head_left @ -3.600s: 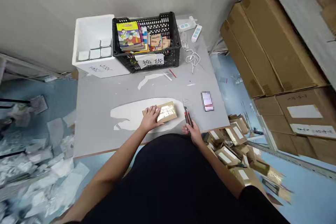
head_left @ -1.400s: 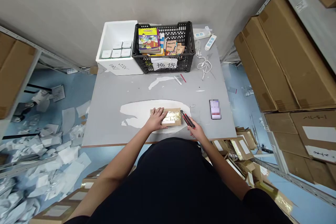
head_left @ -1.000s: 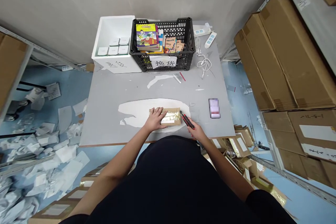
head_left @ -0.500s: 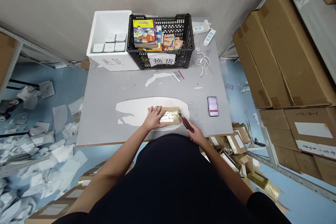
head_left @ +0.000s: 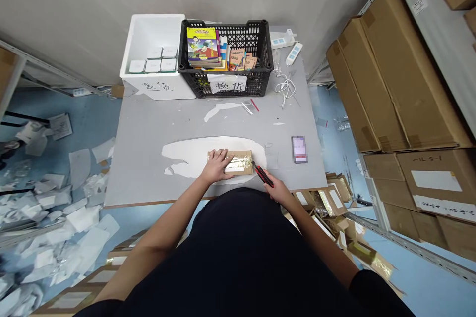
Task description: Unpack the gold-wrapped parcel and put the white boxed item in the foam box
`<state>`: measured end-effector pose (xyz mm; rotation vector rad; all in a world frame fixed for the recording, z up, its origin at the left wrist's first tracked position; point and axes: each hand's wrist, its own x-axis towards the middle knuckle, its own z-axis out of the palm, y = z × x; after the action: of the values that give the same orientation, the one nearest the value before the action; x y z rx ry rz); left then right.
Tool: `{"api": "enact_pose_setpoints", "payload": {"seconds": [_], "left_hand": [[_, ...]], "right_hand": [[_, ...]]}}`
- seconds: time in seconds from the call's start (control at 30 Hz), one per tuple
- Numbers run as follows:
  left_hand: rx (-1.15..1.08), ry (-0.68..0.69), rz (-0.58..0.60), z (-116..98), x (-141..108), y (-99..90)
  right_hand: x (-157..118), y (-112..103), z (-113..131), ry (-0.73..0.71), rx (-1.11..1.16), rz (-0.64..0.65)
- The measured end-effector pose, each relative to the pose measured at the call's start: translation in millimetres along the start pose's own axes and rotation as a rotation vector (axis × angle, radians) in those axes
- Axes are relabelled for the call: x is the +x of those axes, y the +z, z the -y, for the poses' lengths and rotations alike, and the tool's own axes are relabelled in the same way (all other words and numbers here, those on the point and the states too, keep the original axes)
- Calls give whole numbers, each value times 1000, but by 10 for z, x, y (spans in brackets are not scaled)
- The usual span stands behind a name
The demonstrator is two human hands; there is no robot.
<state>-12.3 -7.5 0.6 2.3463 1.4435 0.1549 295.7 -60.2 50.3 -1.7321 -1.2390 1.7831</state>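
A small cardboard box [head_left: 243, 162] lies on a torn white sheet [head_left: 186, 151] near the front of the table. Shiny clear tape runs across its top, and a white label sits along the near side. My left hand [head_left: 216, 166] rests on the box's left part with fingers spread. A red and black utility knife [head_left: 264, 176] is gripped in my right hand [head_left: 275, 188]. The knife's front end is at the right end of the box; whether the blade touches the tape is too small to tell.
Behind stand a white foam box [head_left: 154, 84] and a black crate [head_left: 260, 77] with books. A phone [head_left: 299, 149], cable [head_left: 285, 88] and power strips [head_left: 293, 53] lie to the right. Cartons [head_left: 401, 69] fill the right shelf; paper scraps [head_left: 85, 218] litter the floor.
The view has shifted slightly, moving everything a little to the left. Both hands, the knife and the box keep nearly the same arrangement.
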Motion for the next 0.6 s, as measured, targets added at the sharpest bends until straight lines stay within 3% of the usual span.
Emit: {"api": "enact_pose_setpoints", "payload": {"seconds": [0.17, 0.5, 0.6], "left_hand": [[31, 4, 4, 9, -9, 14], [95, 54, -18, 22, -13, 29], [109, 65, -18, 23, -17, 23]], "right_hand": [[-37, 7, 19, -29, -89, 8], [-141, -60, -46, 94, -204, 119], [-147, -58, -102, 96, -174, 57]]}}
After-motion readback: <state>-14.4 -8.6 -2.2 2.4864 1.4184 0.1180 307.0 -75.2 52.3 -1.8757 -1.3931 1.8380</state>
